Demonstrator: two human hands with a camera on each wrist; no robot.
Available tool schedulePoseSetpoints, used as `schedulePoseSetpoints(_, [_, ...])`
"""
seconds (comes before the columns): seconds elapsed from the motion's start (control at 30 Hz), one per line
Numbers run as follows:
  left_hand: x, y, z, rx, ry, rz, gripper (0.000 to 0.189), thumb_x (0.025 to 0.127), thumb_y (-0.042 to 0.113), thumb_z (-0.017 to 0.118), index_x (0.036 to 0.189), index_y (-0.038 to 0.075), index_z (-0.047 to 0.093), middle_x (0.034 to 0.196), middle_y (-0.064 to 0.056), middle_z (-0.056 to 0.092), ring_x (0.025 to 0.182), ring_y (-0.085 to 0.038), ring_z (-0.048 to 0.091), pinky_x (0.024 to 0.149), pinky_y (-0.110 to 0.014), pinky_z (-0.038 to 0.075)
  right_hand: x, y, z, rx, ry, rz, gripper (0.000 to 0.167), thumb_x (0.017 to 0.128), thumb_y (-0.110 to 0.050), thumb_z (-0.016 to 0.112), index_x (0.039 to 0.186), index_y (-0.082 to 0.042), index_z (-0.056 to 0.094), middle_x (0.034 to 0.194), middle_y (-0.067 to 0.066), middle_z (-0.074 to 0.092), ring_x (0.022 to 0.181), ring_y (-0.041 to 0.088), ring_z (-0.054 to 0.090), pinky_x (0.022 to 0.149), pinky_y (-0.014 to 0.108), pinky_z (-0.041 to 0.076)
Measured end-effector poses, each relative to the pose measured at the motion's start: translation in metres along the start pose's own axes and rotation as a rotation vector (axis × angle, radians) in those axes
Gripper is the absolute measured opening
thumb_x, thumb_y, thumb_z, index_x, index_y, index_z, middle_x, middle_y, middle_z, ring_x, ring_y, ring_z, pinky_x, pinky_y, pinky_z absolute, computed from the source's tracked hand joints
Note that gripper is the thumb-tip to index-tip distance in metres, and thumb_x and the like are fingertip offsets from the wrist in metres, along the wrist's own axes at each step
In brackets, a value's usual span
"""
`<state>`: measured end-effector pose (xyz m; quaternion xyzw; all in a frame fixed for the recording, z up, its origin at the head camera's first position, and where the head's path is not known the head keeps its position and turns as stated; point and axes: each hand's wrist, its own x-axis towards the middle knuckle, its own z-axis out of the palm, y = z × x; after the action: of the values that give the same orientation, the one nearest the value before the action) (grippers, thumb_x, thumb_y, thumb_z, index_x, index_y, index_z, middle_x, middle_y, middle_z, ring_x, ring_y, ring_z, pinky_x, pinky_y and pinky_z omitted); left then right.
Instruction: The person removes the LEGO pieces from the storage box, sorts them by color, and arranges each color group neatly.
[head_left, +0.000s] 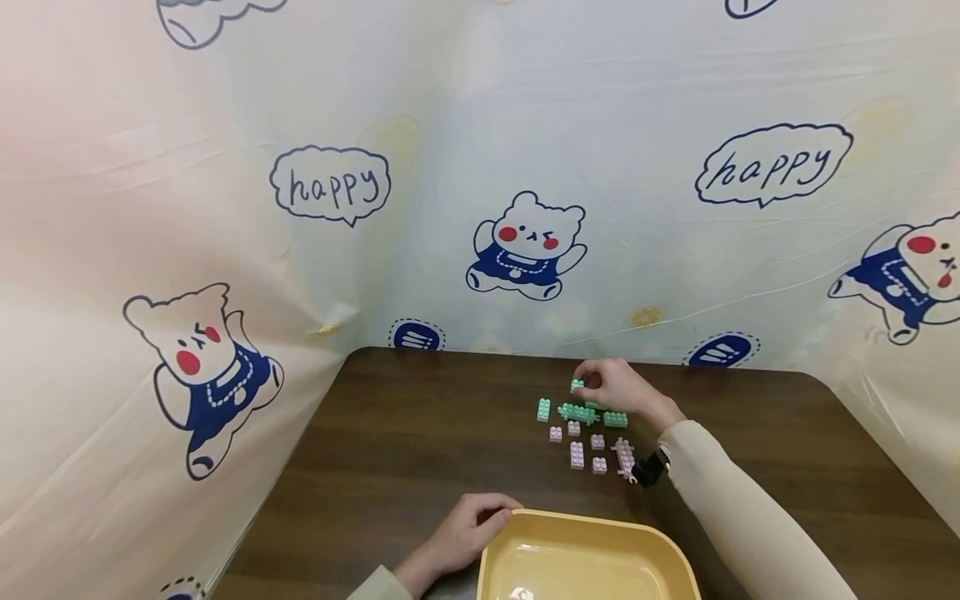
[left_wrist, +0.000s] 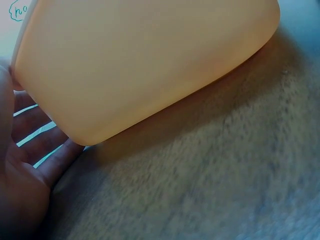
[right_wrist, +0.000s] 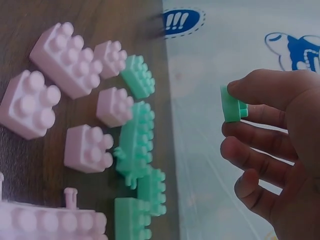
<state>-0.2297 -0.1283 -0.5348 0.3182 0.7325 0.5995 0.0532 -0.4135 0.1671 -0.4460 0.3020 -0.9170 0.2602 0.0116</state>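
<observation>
Between thumb and index finger, my right hand [head_left: 621, 388] pinches a small green building block [right_wrist: 230, 104] above the far part of the table. The right wrist view shows its studs turned toward the palm and the other fingers loosely bent. Below this hand lie several green blocks, among them a long one with side pegs [head_left: 578, 412]. Pink blocks [head_left: 577, 455] lie closer to me, including a long pegged piece [head_left: 625, 457]. My left hand [head_left: 467, 533] grips the far left corner of a yellow plastic bin [head_left: 592, 522], thumb at the rim and fingers along the outer wall.
The brown wooden table [head_left: 390, 442] ends at a hanging cloth [head_left: 450, 250] printed with bears, which also runs along its left side. Beside the long pink piece, a black device [head_left: 651, 467] sits at my right wrist. The bin stands at the near edge.
</observation>
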Motion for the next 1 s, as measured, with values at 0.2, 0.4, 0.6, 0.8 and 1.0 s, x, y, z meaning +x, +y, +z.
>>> schedulePoseSetpoints(0.2, [0.003, -0.013, -0.002, 0.013, -0.01, 0.01, 0.022, 0.101, 0.012, 0.05, 0.108, 0.006, 0.07, 0.098, -0.014, 0.073, 0.085, -0.009, 0.067, 0.072, -0.026, 0.056, 0.008, 0.016, 0.004, -0.01, -0.02, 0.042, 0.019, 0.089, -0.023, 0.071, 0.104, -0.011, 0.07, 0.086, -0.004, 0.068, 0.074, 0.007, 0.061, 0.066, 0.029, 0.052])
schedulePoseSetpoints(0.4, [0.002, -0.012, -0.001, 0.014, -0.011, -0.013, 0.022, 0.101, 0.014, 0.05, 0.108, 0.008, 0.07, 0.098, -0.013, 0.073, 0.085, -0.007, 0.066, 0.073, -0.025, 0.056, 0.016, 0.022, 0.008, -0.029, -0.047, 0.088, 0.022, 0.088, -0.02, 0.071, 0.106, -0.008, 0.07, 0.09, 0.0, 0.069, 0.078, 0.01, 0.062, 0.069, 0.031, 0.053])
schedulePoseSetpoints(0.6, [0.001, -0.012, 0.001, -0.01, -0.01, -0.01, 0.023, 0.101, 0.013, 0.049, 0.108, 0.006, 0.07, 0.099, -0.015, 0.072, 0.085, -0.007, 0.066, 0.073, -0.026, 0.057, 0.026, 0.026, 0.013, -0.067, -0.112, 0.16, 0.023, 0.089, -0.019, 0.07, 0.108, -0.007, 0.069, 0.092, 0.003, 0.067, 0.077, 0.014, 0.058, 0.066, 0.031, 0.05])
schedulePoseSetpoints(0.8, [0.001, -0.011, 0.002, -0.017, -0.011, -0.004, 0.022, 0.101, 0.012, 0.049, 0.108, 0.006, 0.07, 0.098, -0.015, 0.072, 0.085, -0.004, 0.065, 0.072, -0.025, 0.056, 0.033, 0.029, 0.019, -0.11, -0.152, 0.216, 0.025, 0.089, -0.019, 0.07, 0.111, -0.007, 0.069, 0.1, 0.005, 0.068, 0.081, 0.016, 0.06, 0.071, 0.035, 0.052])
schedulePoseSetpoints(1.0, [0.0, -0.013, 0.002, -0.008, -0.008, -0.001, 0.022, 0.101, 0.012, 0.05, 0.108, 0.006, 0.07, 0.099, -0.016, 0.072, 0.085, -0.006, 0.066, 0.073, -0.025, 0.056, 0.036, 0.028, 0.023, -0.133, -0.184, 0.196, 0.025, 0.091, -0.019, 0.069, 0.113, -0.008, 0.069, 0.103, 0.006, 0.068, 0.08, 0.015, 0.061, 0.069, 0.036, 0.052])
